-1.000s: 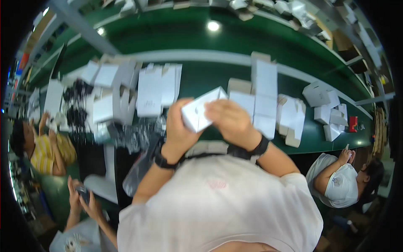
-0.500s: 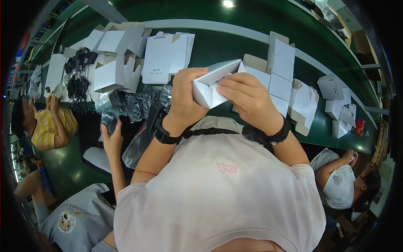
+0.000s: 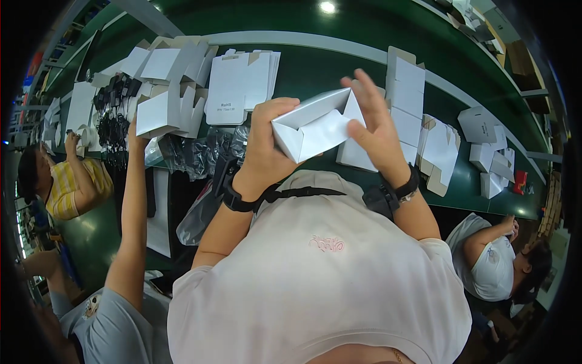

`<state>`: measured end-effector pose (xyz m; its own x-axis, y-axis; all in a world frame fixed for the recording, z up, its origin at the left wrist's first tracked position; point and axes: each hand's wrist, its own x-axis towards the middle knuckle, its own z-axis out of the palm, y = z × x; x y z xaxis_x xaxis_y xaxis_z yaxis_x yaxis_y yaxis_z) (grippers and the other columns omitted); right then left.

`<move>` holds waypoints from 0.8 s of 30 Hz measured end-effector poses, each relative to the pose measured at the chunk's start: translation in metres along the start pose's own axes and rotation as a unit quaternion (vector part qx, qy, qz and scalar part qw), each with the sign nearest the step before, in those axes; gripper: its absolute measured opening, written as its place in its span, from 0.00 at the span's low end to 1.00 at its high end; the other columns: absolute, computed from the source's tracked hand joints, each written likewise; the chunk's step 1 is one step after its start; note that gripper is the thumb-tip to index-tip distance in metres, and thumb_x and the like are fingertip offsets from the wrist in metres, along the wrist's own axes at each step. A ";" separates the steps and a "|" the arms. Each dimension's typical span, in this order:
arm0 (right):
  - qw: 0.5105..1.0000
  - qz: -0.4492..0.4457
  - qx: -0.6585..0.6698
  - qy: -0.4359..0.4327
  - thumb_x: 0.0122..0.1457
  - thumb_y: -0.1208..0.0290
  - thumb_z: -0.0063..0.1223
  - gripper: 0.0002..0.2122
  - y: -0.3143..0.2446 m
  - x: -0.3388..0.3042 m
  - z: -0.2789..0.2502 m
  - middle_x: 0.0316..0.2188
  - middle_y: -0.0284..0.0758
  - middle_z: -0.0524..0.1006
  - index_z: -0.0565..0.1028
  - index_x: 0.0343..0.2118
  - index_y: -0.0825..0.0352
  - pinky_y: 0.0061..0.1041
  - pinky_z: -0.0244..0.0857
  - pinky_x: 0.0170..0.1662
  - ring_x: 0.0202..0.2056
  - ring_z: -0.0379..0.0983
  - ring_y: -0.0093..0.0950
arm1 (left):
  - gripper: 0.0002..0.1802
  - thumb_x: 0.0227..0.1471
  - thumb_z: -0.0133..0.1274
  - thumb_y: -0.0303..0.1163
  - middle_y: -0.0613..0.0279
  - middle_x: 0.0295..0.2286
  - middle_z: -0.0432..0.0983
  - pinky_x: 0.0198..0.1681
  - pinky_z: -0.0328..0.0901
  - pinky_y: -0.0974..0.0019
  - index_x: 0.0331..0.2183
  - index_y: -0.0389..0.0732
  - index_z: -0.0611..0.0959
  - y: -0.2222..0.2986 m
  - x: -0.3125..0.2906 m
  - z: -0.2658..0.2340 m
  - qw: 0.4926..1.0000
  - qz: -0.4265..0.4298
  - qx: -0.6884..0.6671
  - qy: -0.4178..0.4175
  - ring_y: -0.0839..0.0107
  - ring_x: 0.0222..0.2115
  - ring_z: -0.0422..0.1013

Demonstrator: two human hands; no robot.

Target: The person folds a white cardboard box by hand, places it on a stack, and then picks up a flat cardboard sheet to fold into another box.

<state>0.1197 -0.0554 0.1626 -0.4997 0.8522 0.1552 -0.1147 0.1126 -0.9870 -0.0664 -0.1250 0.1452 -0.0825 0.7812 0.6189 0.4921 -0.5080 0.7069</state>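
A small white carton (image 3: 321,134), open at the side facing me, is held up in front of my chest above the table edge. My left hand (image 3: 265,145) grips its left end, thumb along the top edge and the other fingers mostly hidden behind and below it. At the carton's right end is my right hand (image 3: 383,136), fingers raised and apart, thumb close to the carton's edge; whether the thumb touches it I cannot tell. Flat white cartons (image 3: 237,88) lie stacked beyond my left hand. More white cartons (image 3: 407,100) lie just past my right hand.
Left on the green table (image 3: 321,60) are formed white boxes (image 3: 160,115), black cabled adapters (image 3: 116,100) and black items in clear bags (image 3: 191,155). Folded cartons (image 3: 438,155) and small boxes (image 3: 485,158) lie right. A co-worker's arm (image 3: 134,194) reaches in at left; other people sit both sides.
My right hand has come out of the carton's opening and spread its fingers at the right end. The carton has turned slightly. The co-worker's arm at left now reaches farther over the table.
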 end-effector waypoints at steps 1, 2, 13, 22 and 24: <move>1.000 0.000 0.000 0.001 0.49 0.61 0.57 0.35 -0.001 0.000 0.002 0.55 0.43 0.59 0.53 0.58 0.63 0.33 0.50 0.57 0.56 0.55 0.34 | 0.35 0.28 0.66 0.26 0.54 0.39 0.68 0.42 0.61 0.63 0.42 0.39 0.68 0.000 0.000 0.001 1.000 0.018 0.000 0.013 0.58 0.40 0.65; 0.997 0.051 0.059 -0.015 0.50 0.65 0.55 0.33 -0.003 0.001 0.006 0.55 0.43 0.60 0.54 0.58 0.63 0.30 0.51 0.57 0.55 0.56 0.33 | 0.35 0.28 0.66 0.26 0.54 0.39 0.68 0.42 0.61 0.63 0.42 0.39 0.68 0.000 -0.001 0.001 1.000 0.019 -0.001 0.012 0.58 0.40 0.65; 0.985 0.118 0.121 0.016 0.46 0.80 0.55 0.25 -0.001 0.010 0.014 0.48 0.38 0.68 0.66 0.51 0.66 0.23 0.59 0.50 0.48 0.64 0.25 | 0.37 0.26 0.68 0.32 0.57 0.39 0.68 0.43 0.59 0.61 0.41 0.41 0.68 -0.002 -0.003 0.003 0.998 0.058 0.029 -0.003 0.58 0.39 0.65; 0.987 0.156 0.026 0.004 0.44 0.80 0.59 0.24 -0.006 0.016 0.010 0.40 0.33 0.72 0.68 0.48 0.66 0.18 0.62 0.43 0.39 0.69 0.22 | 0.43 0.26 0.70 0.37 0.57 0.42 0.66 0.44 0.59 0.60 0.44 0.42 0.64 -0.013 -0.008 0.006 0.996 0.069 0.045 -0.039 0.57 0.42 0.63; 0.989 0.146 0.030 0.000 0.46 0.79 0.57 0.24 -0.003 0.016 0.008 0.41 0.34 0.71 0.67 0.49 0.66 0.18 0.63 0.43 0.40 0.68 0.21 | 0.43 0.26 0.70 0.38 0.56 0.42 0.65 0.45 0.59 0.60 0.44 0.42 0.64 -0.014 -0.008 0.006 0.996 0.064 0.039 -0.041 0.58 0.42 0.63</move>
<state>0.1054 -0.0463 0.1683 -0.5193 0.8437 -0.1362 -0.0158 -0.1689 -0.9855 -0.0671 -0.1221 0.1279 0.0553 0.7399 0.6705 0.5609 -0.5785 0.5922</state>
